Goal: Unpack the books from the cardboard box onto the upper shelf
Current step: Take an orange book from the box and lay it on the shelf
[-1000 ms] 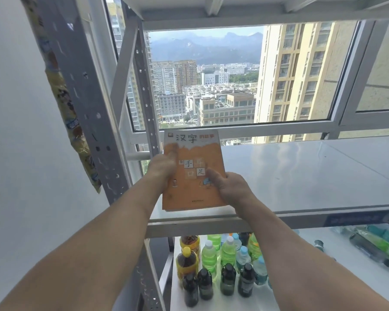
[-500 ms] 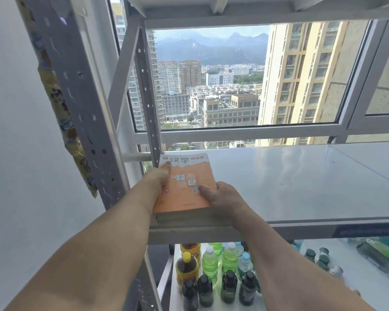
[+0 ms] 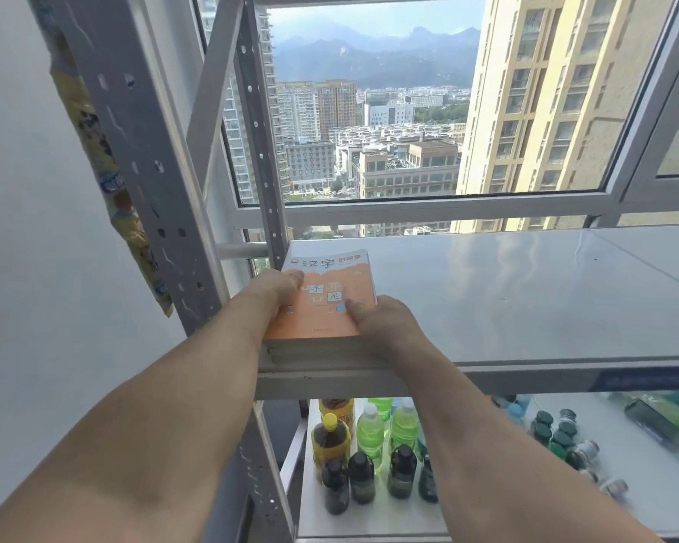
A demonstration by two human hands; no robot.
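Head view: the book (image 3: 322,295), orange cover up on a small stack, lies flat at the left end of the upper shelf (image 3: 526,291), its near edge about level with the shelf's front lip and its far left corner close to the rear post (image 3: 257,150). My left hand (image 3: 277,290) holds its left edge, thumb on the cover, the other fingers out of sight down the side. My right hand (image 3: 381,321) has its thumb on the cover near the right corner, fingers curled round the edge. So both hands grip the stack, one at each side.

I judge this the setting-down step, nearly done: the stack seems to rest on the shelf. Next I should nudge it a little deeper, then slide my fingers out sideways without dragging the top book askew, and go back down for more. The box is out of view.

A second ago I held the book tilted up, cover facing me, above the shelf edge. Half a second ago it was almost flat. Now it lies level, and my hands have stayed at the same two edges.

Below, bottles (image 3: 369,456) stand on the lower shelf (image 3: 369,519); behind, the window (image 3: 408,111) shows towers and hills.
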